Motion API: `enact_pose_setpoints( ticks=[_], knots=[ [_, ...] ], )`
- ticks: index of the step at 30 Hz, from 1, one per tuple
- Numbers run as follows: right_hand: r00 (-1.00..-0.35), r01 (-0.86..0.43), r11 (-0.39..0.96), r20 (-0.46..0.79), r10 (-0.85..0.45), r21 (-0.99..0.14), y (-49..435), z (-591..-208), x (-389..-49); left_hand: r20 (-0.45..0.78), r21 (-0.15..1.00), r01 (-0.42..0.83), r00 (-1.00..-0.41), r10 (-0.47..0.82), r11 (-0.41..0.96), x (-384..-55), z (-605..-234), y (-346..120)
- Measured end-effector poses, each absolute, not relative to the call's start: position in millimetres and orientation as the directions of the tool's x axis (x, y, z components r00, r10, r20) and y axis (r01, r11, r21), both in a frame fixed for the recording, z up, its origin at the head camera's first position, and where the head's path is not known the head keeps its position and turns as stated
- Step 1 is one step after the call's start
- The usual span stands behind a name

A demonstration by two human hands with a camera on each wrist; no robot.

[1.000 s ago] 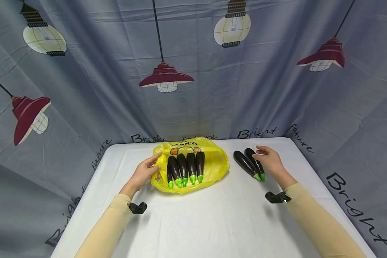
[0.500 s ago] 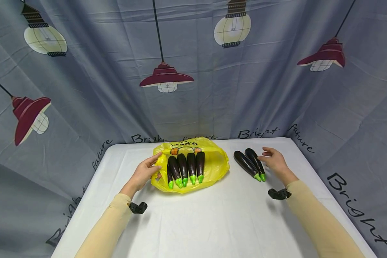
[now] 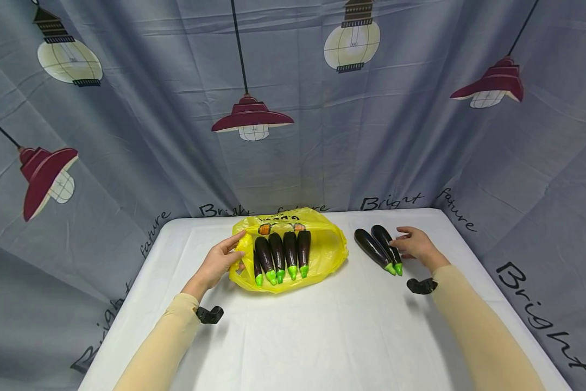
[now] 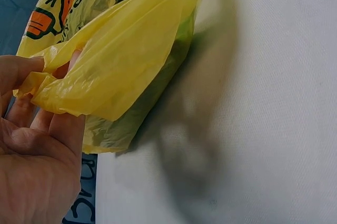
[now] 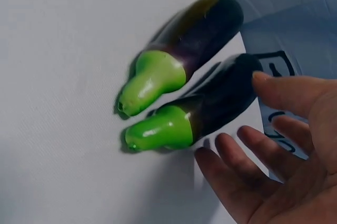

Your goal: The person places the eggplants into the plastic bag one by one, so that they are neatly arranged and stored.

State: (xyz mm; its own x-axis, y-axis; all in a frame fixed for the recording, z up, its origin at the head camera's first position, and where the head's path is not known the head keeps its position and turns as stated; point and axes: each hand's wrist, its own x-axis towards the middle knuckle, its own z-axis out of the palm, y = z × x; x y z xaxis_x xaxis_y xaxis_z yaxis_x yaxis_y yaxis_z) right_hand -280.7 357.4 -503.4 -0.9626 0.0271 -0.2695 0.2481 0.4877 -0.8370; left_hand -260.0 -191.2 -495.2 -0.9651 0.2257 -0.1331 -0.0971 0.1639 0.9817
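My left hand [image 3: 218, 264] pinches the left edge of a yellow plastic bag [image 3: 329, 250]; in the left wrist view the thin film [image 4: 121, 60] folds between thumb and fingers. Inside the bag's mouth several dark purple eggplants [image 3: 290, 251] lie side by side, green stem ends toward me. Two more eggplants lie on the table to the right, a left one [image 3: 371, 248] and a right one [image 3: 383, 237]. Beside the right one is my right hand [image 3: 418, 245], fingers spread and loosely bent. In the right wrist view its thumb overlaps that eggplant [image 5: 224, 95]; contact is unclear.
A white cloth covers the table [image 3: 297, 336]. Grey-blue curtains [image 3: 283, 174] printed with lamps and lettering hang behind it and at both sides. Each wrist carries a small black camera, the left one [image 3: 209, 315] and the right one [image 3: 421, 286].
My right hand has drawn back to the right from over the right eggplant, then dipped slightly beside it. My left hand, the bag and the eggplants stay put.
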Motion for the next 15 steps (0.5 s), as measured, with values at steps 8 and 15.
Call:
enact_pose_setpoints(
  ticks=[8,15],
  knots=[
    [-0.945,0.261,0.507,-0.325,-0.040,-0.821,362.7,-505.3,-286.2,-0.130,0.982,-0.093,-0.964,0.230,0.166,-260.1,-494.9,-191.6],
    [-0.932,0.273,0.530,-0.358,-0.062,-0.802,360.6,-503.6,-289.4,-0.140,0.980,-0.103,-0.966,0.218,0.171,-259.9,-493.6,-189.9]
  ],
)
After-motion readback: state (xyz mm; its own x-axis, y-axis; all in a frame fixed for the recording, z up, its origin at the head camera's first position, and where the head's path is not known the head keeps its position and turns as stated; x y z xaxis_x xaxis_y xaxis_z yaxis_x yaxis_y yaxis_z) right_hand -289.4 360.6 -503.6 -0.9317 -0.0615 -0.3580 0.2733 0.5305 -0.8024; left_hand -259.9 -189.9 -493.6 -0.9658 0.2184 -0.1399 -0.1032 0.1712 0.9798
